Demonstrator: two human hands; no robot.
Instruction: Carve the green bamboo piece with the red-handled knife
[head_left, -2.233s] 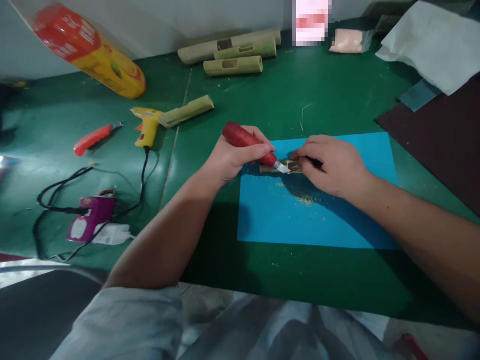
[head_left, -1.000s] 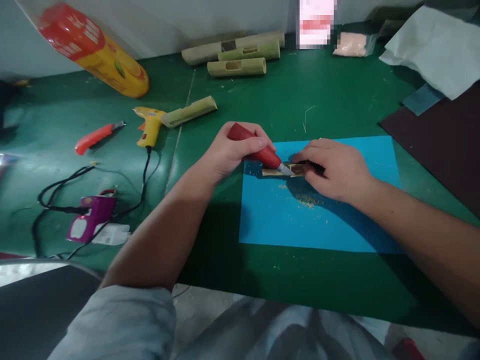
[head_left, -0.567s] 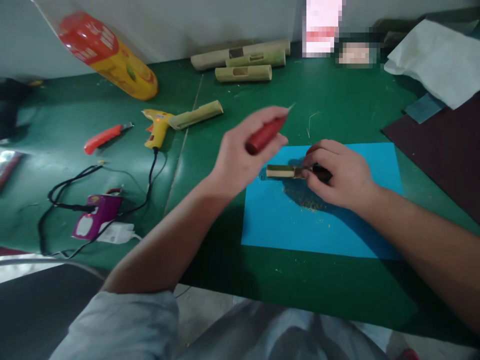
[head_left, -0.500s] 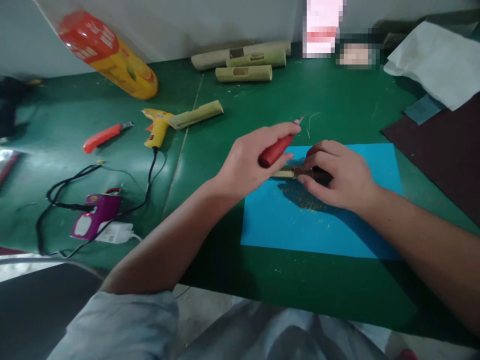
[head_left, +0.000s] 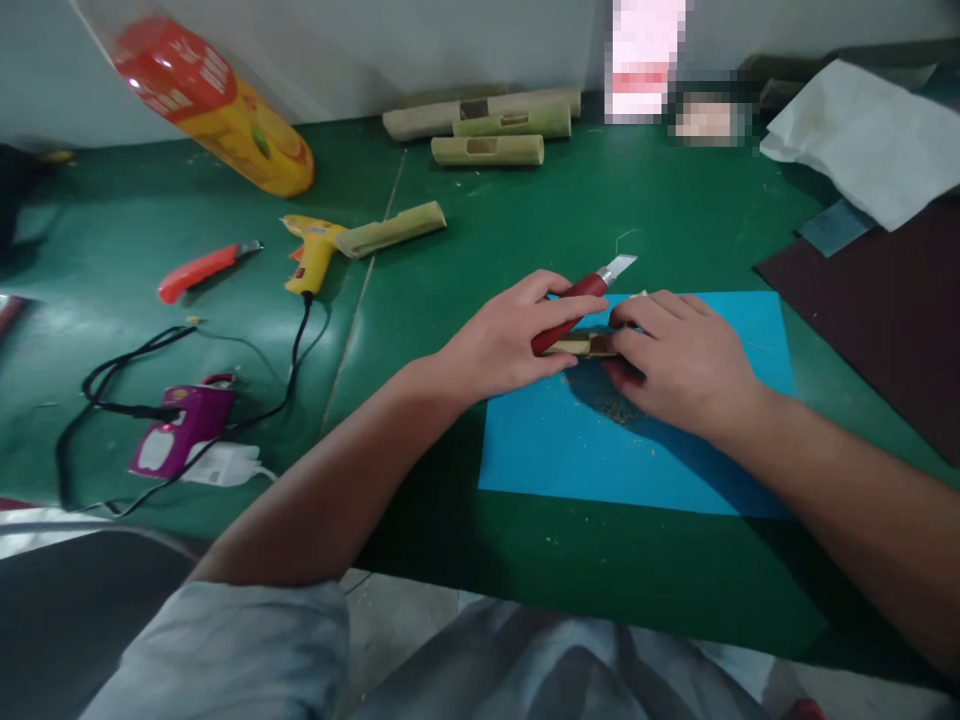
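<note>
My left hand (head_left: pixel 499 335) is closed around a craft knife (head_left: pixel 592 286) with a red handle, its bare blade pointing up and to the right. The same hand's thumb and palm also rest at the left end of a small bamboo piece (head_left: pixel 576 345) with an opening cut in it. My right hand (head_left: pixel 686 365), fingers curled, grips the bamboo's right part and hides that end. Both hands are over a blue sheet (head_left: pixel 555 450), where fine shavings (head_left: pixel 621 412) lie scattered just below the bamboo.
Several cut bamboo tubes (head_left: pixel 487 151) lie by the wall. On the left are a yellow glue gun (head_left: pixel 319 262), an orange utility knife (head_left: pixel 199 275), a purple power adapter (head_left: pixel 180 430) with trailing cables and a drink bottle (head_left: pixel 255 140). White paper (head_left: pixel 870 140) lies on a dark sheet (head_left: pixel 885 300).
The knife's blade has swung lower and further right, now showing its flat side. My right hand has rolled over the bamboo, hiding the dark brown part that showed in its grip.
</note>
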